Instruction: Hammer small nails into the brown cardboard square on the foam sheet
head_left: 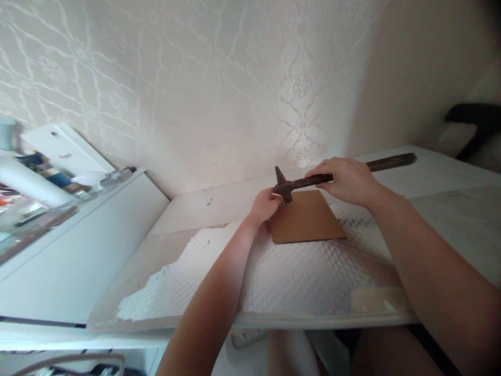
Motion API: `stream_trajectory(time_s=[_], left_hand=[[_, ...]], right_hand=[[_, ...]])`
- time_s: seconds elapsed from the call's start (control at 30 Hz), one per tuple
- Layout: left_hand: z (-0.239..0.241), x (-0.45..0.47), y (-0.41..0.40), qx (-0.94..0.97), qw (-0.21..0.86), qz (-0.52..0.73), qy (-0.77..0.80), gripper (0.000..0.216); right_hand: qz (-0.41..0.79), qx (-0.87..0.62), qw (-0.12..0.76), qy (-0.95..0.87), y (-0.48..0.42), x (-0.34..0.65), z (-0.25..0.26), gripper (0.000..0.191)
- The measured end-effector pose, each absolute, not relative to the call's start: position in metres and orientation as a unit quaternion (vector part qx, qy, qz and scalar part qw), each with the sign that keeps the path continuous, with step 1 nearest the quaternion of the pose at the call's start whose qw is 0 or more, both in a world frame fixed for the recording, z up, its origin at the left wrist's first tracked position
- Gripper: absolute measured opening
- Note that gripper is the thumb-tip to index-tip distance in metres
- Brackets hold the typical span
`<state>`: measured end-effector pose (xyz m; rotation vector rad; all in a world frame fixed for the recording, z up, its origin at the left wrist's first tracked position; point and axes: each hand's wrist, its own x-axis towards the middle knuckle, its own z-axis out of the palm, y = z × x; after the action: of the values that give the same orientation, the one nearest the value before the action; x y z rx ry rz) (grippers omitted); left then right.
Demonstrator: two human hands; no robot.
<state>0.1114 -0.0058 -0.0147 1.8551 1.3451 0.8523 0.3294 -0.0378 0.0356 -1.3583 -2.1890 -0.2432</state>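
Note:
My right hand (350, 180) is wrapped round the dark handle of a hammer (311, 181), about midway along it. The hammer's head sits over the far left corner of a thin brown board (307, 222). My left hand (266, 205) is at that same corner, its fingers pinched together close beside the hammer head. A small shiny bit (284, 203) shows just under the head; whether my left fingers hold it is too small to tell. The board lies on a white quilted-pattern sheet (297, 277).
The sheet, torn along its left edge, covers part of a white table (188, 211) against a patterned wall (219, 104). A white cabinet (90, 245) on the left carries clutter and a white box (68, 146). A black curved object (475, 117) stands at the far right.

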Motion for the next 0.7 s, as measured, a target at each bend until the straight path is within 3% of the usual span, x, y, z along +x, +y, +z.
stream_trajectory(time_s=[0.7], left_hand=[[-0.0156, 0.1119, -0.0067, 0.703, 0.356, 0.335, 0.517, 0.020]], right_hand=[[-0.104, -0.508, 0.272, -0.811, -0.0367, 0.3324, 0.0347, 0.031]])
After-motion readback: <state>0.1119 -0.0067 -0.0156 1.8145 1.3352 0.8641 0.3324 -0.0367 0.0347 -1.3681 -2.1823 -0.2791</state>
